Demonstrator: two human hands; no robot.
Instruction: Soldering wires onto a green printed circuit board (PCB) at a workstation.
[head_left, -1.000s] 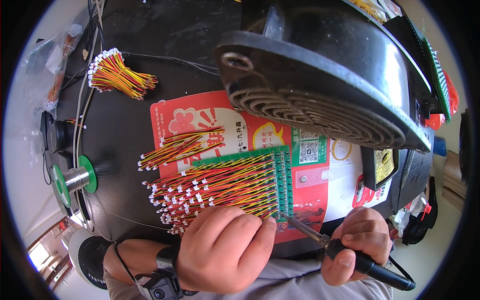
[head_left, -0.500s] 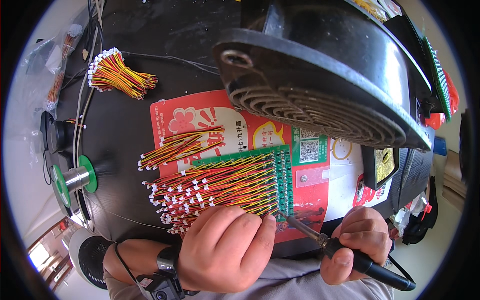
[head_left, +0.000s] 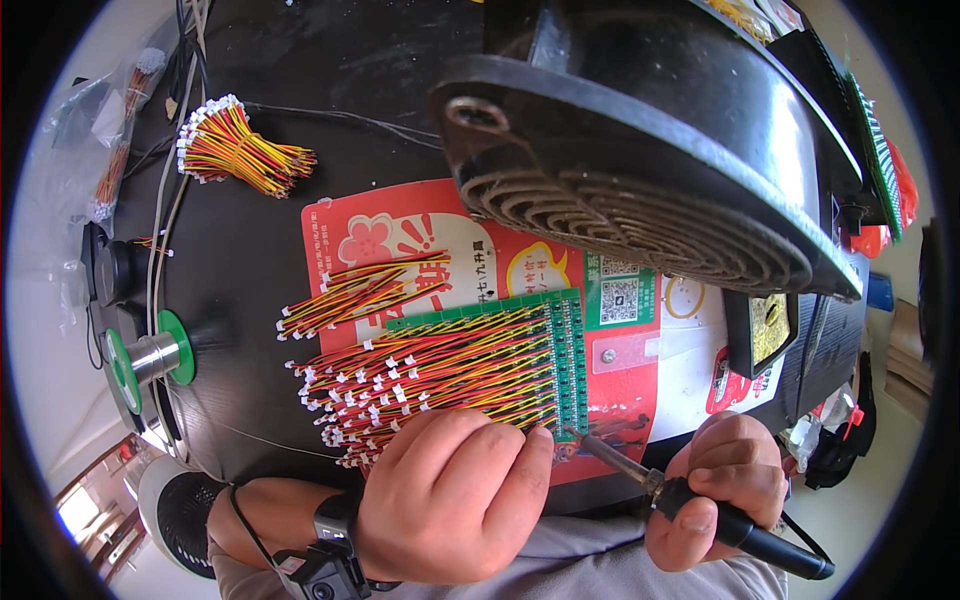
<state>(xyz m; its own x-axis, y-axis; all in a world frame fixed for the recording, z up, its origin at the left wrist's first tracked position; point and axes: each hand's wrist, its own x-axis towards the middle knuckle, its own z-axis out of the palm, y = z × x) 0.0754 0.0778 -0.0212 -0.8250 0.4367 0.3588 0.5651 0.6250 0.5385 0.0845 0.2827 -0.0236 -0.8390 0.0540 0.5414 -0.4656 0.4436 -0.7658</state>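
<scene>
My right hand (head_left: 730,480) is wrapped around the black handle of a soldering iron (head_left: 618,460). The iron slants up and left, its tip by the lower right corner of a green circuit board panel (head_left: 568,370). Many red, black and yellow wires (head_left: 470,365) with white connectors run leftward from the panel in rows. At the panel's lower edge my left hand (head_left: 460,500) is closed, thumb and finger pressed together close to the wire ends. What it pinches is hidden by the fingers.
A large black fan (head_left: 640,190) overhangs the panel. Loose wires (head_left: 360,295) lie on a red printed sheet (head_left: 330,225). Farther left are a bundle of wires (head_left: 240,150) and a solder spool (head_left: 150,358). A black holder with yellow filling (head_left: 768,330) stands right.
The soldering iron's tip has shifted slightly right, away from my left fingertips, and my right hand moved a little with it. My left hand looks almost unchanged.
</scene>
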